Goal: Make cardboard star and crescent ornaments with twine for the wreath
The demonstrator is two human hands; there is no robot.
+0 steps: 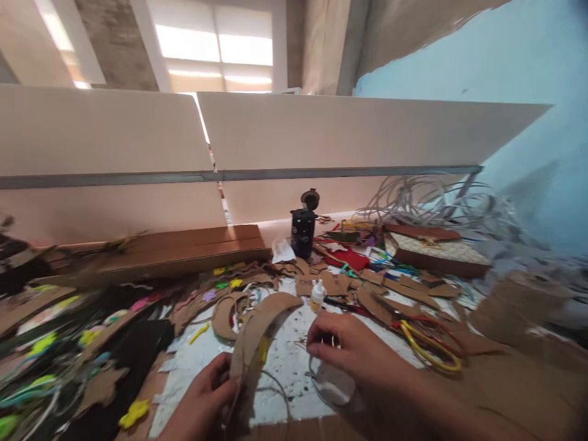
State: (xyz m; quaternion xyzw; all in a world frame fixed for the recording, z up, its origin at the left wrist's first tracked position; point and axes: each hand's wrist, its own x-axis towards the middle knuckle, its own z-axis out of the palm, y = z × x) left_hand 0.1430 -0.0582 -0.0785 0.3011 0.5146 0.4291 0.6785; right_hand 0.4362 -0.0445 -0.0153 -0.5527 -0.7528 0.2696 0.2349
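The left hand [206,392] is gripping a curved cardboard strip [260,324] near its lower end, and its grip is closing on the side of it. The strip is standing up over a white sheet [285,407], near the middle of the front edge of the worktop [542,392], and its top is bending over to the right. The right hand [346,343] is hanging over the same sheet with its fingers curling toward the thumb, but I cannot tell if its grip is holding anything. A see-through round thing [335,386] is showing just below that hand, too blurry to name. A little white bottle [316,297] is standing just past the right hand. Yellow-handled scissors [411,340] are lying nearer the right edge. Toward the far edge, a black can [303,236] is standing with its lid up, and a long brown box [184,251] is lying to the left of it. A yellow flower shape [134,414] is lying near the front left corner. Clear loops [413,199] are piling up by the far right corner.
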